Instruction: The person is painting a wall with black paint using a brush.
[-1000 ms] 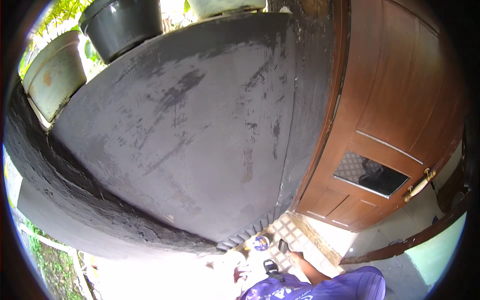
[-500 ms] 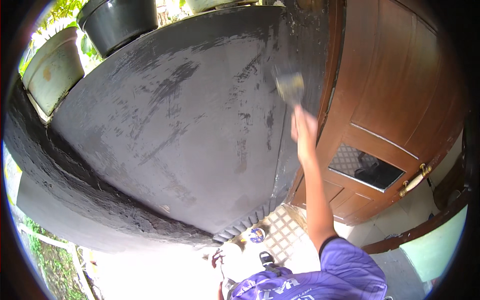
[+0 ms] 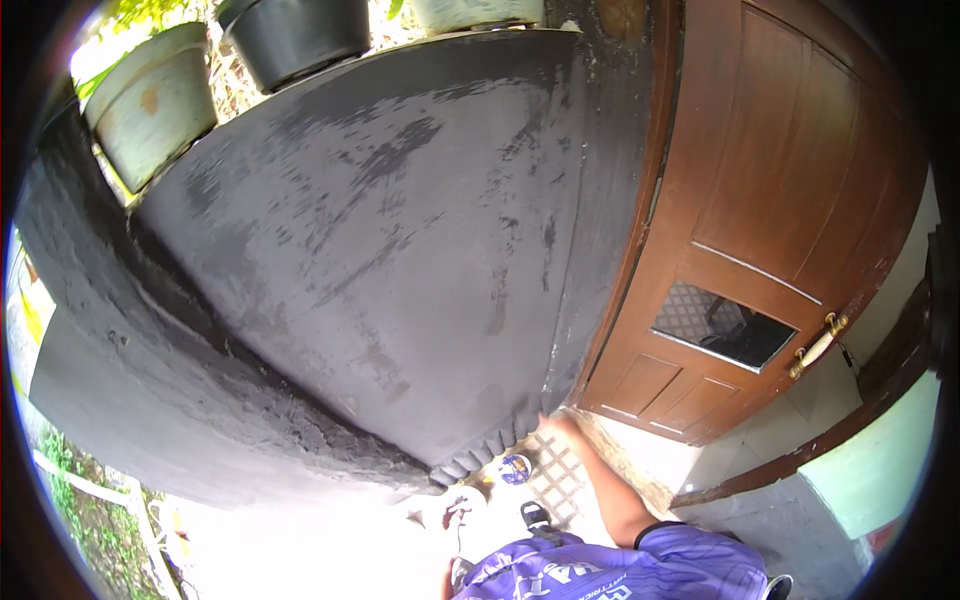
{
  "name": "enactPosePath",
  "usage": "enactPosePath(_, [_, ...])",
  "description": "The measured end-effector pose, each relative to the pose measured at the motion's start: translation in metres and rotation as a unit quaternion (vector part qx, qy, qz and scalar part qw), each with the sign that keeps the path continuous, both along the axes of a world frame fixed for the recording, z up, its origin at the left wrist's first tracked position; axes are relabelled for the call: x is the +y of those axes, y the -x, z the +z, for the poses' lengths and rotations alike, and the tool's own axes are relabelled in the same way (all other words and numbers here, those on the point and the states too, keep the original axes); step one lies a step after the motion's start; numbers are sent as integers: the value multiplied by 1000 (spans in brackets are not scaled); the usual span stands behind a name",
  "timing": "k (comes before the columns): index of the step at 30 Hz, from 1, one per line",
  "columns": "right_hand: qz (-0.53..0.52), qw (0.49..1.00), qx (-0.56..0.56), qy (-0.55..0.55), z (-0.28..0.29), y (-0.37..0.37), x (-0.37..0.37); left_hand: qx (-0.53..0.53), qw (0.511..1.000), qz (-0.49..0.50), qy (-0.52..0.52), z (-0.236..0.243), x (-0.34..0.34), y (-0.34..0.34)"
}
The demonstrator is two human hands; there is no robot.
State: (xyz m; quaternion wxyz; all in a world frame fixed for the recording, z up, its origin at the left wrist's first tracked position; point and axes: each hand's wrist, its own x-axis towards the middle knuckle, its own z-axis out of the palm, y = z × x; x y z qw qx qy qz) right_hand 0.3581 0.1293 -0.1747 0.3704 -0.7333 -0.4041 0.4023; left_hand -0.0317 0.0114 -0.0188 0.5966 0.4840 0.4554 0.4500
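Note:
My right arm reaches down in front of me, with my right hand (image 3: 557, 425) closed low beside the foot of the dark grey wall (image 3: 430, 270). The paintbrush it held a moment earlier is hard to make out against the dark surface and is mostly hidden. Streaky darker patches run over the wall's smoother grey face. My left hand (image 3: 457, 513) is low in the glare, its fingers washed out. Near both hands stands a small round blue, white and yellow tub (image 3: 515, 469) on the floor.
A brown wooden door (image 3: 770, 170) with a handle (image 3: 820, 345) stands right of the wall. A black pot (image 3: 300, 40) and a pale pot (image 3: 155, 105) sit on the ledge above. Patterned tiles (image 3: 560, 480) cover the floor by a dark sandal (image 3: 535, 515).
My right hand has dropped from high on the wall, where the brush was in plain sight, to its foot near the tub. The view has shifted slightly.

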Motion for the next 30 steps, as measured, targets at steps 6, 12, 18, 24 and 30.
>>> enactPosePath(6, [-228, 924, 184, 248, 36, 170, -146, 12, 999, 40, -14, -17, -15, 73])
enactPosePath(12, [-110, 943, 74, -304, 252, 149, -42, -8, 996, 78, -44, -11, -27, 100])
enactPosePath(18, [-35, 749, -391, -533, 554, 216, 19, 89, 991, 98, -8, -41, -43, 144])
enactPosePath(24, [-48, 681, -422, -596, 588, 325, 57, -31, 998, 29, 39, -15, -69, 186])
enactPosePath(30, [9, 808, -367, -462, 382, 347, 21, -21, 999, -15, 37, -8, -77, 216])
